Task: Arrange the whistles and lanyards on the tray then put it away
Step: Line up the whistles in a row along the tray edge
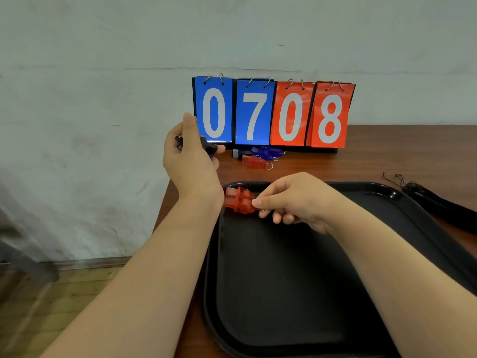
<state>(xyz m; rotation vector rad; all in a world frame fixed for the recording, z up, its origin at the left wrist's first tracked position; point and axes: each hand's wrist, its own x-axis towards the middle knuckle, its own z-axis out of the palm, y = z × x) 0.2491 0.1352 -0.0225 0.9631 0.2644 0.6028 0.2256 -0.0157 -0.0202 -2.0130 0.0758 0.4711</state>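
Wall (103, 73): pale grey-white plaster, scuffed and stained. Skirting board (90, 263): brown, along the wall's foot. Floor (51, 306): yellowish wood blocks. Table (387, 140): reddish-brown wood, set against the wall. Flip scoreboard (271, 115): upright at the table's back, reading 07 08.

Black tray (284, 280) lies flat, a translucent red whistle (238, 200) at its 11 o'clock corner. Beyond it at 12, a blue whistle (267, 151) and second red whistle (254, 161) (split ring attached) lie touching; a dark whistle (207, 147) is held up at 11. Black lanyards (426, 195) lie bundled at 2.
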